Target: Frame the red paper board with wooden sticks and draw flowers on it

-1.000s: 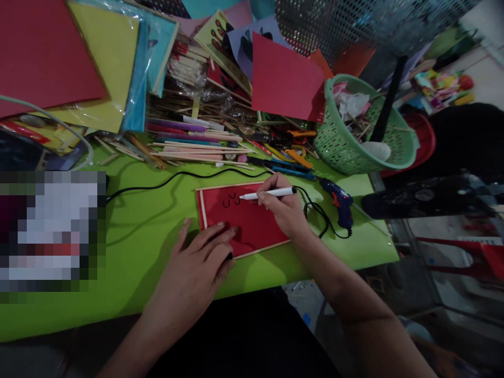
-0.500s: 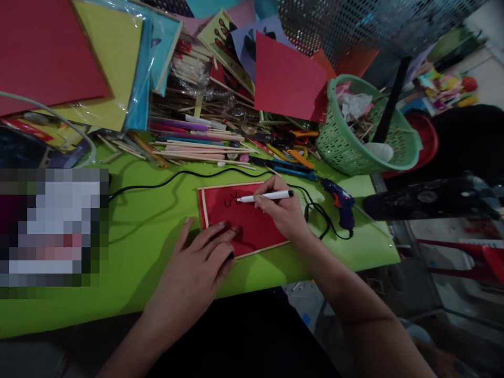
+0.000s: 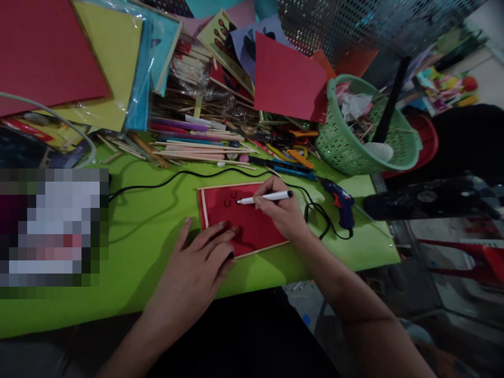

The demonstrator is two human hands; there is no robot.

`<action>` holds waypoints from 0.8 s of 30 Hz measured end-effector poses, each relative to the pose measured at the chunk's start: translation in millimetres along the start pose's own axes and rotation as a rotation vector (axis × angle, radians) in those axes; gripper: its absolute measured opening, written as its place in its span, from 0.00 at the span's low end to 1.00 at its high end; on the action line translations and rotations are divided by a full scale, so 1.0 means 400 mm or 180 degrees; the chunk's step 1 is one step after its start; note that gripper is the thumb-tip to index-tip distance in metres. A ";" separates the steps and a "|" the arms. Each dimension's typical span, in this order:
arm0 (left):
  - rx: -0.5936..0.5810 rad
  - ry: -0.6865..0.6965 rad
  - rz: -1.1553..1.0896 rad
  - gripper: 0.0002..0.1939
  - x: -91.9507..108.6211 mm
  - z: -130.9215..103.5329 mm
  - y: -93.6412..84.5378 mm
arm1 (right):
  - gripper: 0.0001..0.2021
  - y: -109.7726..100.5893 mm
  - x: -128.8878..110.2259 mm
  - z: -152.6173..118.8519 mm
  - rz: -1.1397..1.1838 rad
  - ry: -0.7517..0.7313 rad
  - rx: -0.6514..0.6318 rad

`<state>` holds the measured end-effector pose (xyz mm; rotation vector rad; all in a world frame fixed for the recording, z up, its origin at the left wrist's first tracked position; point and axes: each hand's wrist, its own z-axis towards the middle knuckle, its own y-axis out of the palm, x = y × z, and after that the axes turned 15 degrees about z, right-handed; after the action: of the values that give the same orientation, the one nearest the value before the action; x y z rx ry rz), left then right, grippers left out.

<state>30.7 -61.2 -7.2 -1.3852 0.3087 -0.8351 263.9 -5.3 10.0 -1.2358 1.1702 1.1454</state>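
A red card (image 3: 255, 231) with thin wooden sticks along its edges lies on the green tabletop. Several small black curved marks (image 3: 233, 195) show on its upper left part. My right hand (image 3: 277, 207) grips a white marker pen (image 3: 271, 197) with a black end, its tip at the marks. My left hand (image 3: 200, 262) lies across the card's lower left edge, fingers stretched out and resting on it. A small dark spot (image 3: 230, 255) by its lower fingers is too unclear to name.
A blue glue gun (image 3: 342, 202) lies to the right, with a black cord (image 3: 173, 178) running across the table (image 3: 137, 262). Behind are loose sticks (image 3: 192, 152), a box cutter (image 3: 293, 169), coloured sheets (image 3: 289, 79) and a green basket (image 3: 346, 144). A pixelated patch covers the left side.
The marker tip has shifted very slightly down beside the curved marks. My left hand and the card stay where they were.
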 end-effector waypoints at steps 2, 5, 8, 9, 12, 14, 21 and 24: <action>0.0015 0.0016 -0.0003 0.06 -0.001 0.000 0.000 | 0.06 0.001 -0.001 0.000 -0.0007 -0.0007 -0.0001; 0.0041 0.0042 0.0012 0.06 -0.002 0.000 0.002 | 0.06 0.001 -0.003 0.000 0.0006 -0.0006 -0.0045; 0.0022 0.0049 0.0020 0.07 -0.003 0.001 0.003 | 0.06 -0.003 -0.002 0.000 0.0062 -0.0020 0.0000; 0.0009 0.0043 0.0018 0.07 -0.002 0.001 0.003 | 0.05 -0.006 -0.001 0.000 0.0084 -0.0045 0.0048; -0.0023 0.0010 0.0003 0.08 -0.001 0.001 0.002 | 0.06 -0.014 0.005 0.002 0.0114 -0.0112 0.0172; -0.0065 0.0002 0.0000 0.08 -0.001 0.000 0.001 | 0.06 -0.017 0.009 0.004 0.0080 -0.0100 0.0195; -0.0080 -0.0018 -0.0027 0.08 -0.002 -0.002 0.001 | 0.06 -0.013 0.003 0.007 -0.0010 -0.0167 0.0171; -0.0054 0.0004 -0.0022 0.08 -0.001 0.000 -0.001 | 0.06 -0.011 0.000 0.006 0.0140 -0.0165 0.0149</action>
<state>30.2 -61.0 -7.1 -1.4023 0.3128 -0.8406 268.4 -2.9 10.3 -1.1436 1.1839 1.1694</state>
